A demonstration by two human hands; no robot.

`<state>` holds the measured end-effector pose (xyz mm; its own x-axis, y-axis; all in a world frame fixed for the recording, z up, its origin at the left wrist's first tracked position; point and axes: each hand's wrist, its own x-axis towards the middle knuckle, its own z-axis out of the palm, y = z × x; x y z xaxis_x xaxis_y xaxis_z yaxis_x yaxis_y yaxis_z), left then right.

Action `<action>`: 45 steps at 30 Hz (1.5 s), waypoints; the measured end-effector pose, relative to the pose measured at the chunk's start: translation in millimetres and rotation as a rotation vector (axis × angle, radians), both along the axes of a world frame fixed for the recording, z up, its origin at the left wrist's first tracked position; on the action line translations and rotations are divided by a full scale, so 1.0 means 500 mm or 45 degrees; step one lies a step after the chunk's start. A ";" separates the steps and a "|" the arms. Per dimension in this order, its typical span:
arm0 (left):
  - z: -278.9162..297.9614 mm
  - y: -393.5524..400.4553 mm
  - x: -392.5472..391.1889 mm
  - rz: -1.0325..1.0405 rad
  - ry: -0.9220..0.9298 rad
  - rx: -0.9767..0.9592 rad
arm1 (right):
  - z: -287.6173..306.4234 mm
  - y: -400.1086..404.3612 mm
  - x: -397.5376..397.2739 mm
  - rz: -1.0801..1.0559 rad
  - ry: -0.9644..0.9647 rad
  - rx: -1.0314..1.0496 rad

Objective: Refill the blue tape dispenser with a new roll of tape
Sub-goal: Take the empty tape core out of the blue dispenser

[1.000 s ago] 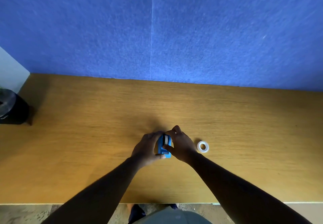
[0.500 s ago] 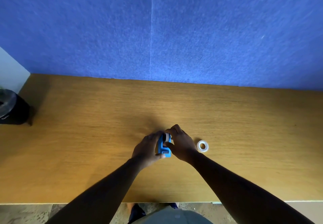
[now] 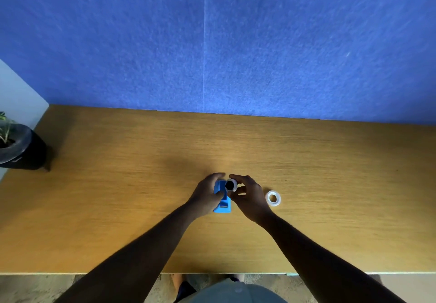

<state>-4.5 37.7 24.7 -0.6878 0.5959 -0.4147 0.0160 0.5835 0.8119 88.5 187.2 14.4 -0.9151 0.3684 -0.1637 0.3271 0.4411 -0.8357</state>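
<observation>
The blue tape dispenser (image 3: 222,198) is seen just below the centre of the frame, resting on the wooden table (image 3: 118,184), with its cutter end turned toward the lower edge. It is grasped by the left hand (image 3: 207,196), whose fingers are wrapped over its far end and whose thumb is pressed against its near side. Directly to the right of the dispenser's upper part, a small white ring with a dark core (image 3: 230,185) is pinched between the thumb and fingers of the right hand (image 3: 250,196); the ring is held touching or just beside the dispenser's top, and which of the two cannot be told. A clear roll of tape (image 3: 273,198) is laid flat on the table just to the right of the right hand, apart from it and held by nothing. At the left edge of the frame a dark pot with a plant (image 3: 16,148) is set on the table, in front of the blue wall panel (image 3: 283,43).
</observation>
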 end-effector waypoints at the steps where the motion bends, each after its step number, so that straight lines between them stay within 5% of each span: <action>1: 0.002 0.007 0.003 0.021 -0.038 0.025 | 0.001 -0.001 0.003 -0.007 0.020 -0.036; 11: 0.000 0.035 0.024 0.349 -0.143 0.107 | -0.015 0.014 0.030 -0.096 0.049 -0.226; 20: 0.003 0.062 0.051 0.364 -0.260 0.196 | -0.015 0.041 0.055 -0.193 -0.011 -0.417; 29: -0.014 0.135 0.064 0.509 -0.422 0.225 | -0.016 0.104 0.060 -0.342 -0.130 -0.339; 45: -0.002 0.275 0.007 0.555 -0.281 0.059 | 0.003 0.229 -0.015 -0.450 -0.224 -0.112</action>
<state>-0.8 175.1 23.9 -0.7759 0.2932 -0.5586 -0.3975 0.4604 0.7938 81.1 301.9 15.7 -0.6896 0.6332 -0.3515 0.5872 0.2049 -0.7831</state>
